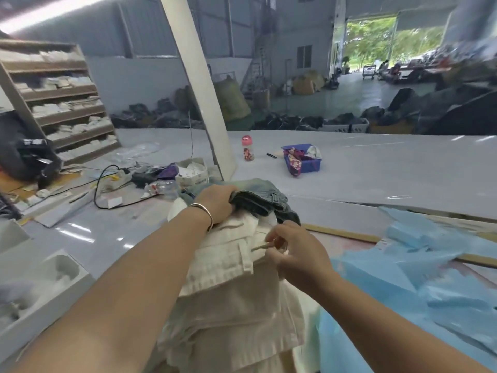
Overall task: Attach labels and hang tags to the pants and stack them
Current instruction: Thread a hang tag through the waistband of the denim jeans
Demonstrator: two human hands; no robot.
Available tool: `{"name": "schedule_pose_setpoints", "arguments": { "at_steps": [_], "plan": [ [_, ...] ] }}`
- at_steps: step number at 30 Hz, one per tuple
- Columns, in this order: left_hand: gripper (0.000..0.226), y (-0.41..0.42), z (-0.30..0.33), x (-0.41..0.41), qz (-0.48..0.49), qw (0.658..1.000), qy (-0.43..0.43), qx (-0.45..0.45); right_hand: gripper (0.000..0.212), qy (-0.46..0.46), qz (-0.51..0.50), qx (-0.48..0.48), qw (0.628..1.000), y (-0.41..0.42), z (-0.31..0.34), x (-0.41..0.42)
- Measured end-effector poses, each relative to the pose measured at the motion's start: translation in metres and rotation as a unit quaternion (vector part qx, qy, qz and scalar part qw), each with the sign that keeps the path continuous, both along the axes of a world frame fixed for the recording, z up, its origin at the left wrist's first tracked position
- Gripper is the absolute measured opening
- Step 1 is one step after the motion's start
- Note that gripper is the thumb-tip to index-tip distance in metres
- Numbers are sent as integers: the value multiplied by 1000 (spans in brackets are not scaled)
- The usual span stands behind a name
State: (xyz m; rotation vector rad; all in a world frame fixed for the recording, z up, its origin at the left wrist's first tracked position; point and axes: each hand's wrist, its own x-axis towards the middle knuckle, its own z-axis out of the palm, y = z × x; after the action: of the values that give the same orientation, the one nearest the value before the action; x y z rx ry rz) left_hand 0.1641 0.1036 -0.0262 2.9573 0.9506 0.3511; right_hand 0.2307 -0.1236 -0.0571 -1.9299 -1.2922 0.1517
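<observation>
Two hands at the stack's top edge: left hand (215,201) gripping jeans (258,196), right hand (291,251) pinching a tag pin (259,247).

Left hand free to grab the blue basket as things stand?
Probably not: the left hand grips the denim pants on the stack, and the blue basket sits well beyond it across the table.
</observation>
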Motion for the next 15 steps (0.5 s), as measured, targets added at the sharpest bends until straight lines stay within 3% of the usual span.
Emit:
{"name": "schedule_pose_setpoints", "arguments": {
  "at_steps": [3, 6, 8, 10, 11, 12, 13, 14, 15],
  "plan": [
    [11, -1, 20, -12, 7, 998, -56, -10, 15, 184, -69, 110, 974, -2, 11, 9],
    [12, -13, 68, -48, -24, 991, -128, -34, 18, 359, -130, 138, 914, 0, 24, 35],
    [21, -30, 94, -78, -68, 984, -166, 10, 44, 532, -86, 97, 837, 9, 31, 46],
    [31, -51, 105, -104, -130, 974, -173, 70, 72, 696, 18, 61, 715, 22, 41, 51],
    [33, -63, 103, -113, -164, 975, -137, 53, 77, 739, 61, 58, 669, 32, 45, 52],
    [35, -74, 96, -119, -189, 979, -77, -15, 73, 740, 89, 52, 665, 42, 49, 52],
    [43, -82, 85, -123, -201, 972, -3, -119, 62, 699, 92, 27, 709, 53, 52, 50],
    [52, -88, 76, -125, -196, 953, 50, -224, 50, 618, 71, -16, 782, 62, 54, 48],
    [57, -88, 64, -126, -171, 938, 47, -298, 40, 529, 29, -54, 846, 69, 54, 45]
  ]
}}
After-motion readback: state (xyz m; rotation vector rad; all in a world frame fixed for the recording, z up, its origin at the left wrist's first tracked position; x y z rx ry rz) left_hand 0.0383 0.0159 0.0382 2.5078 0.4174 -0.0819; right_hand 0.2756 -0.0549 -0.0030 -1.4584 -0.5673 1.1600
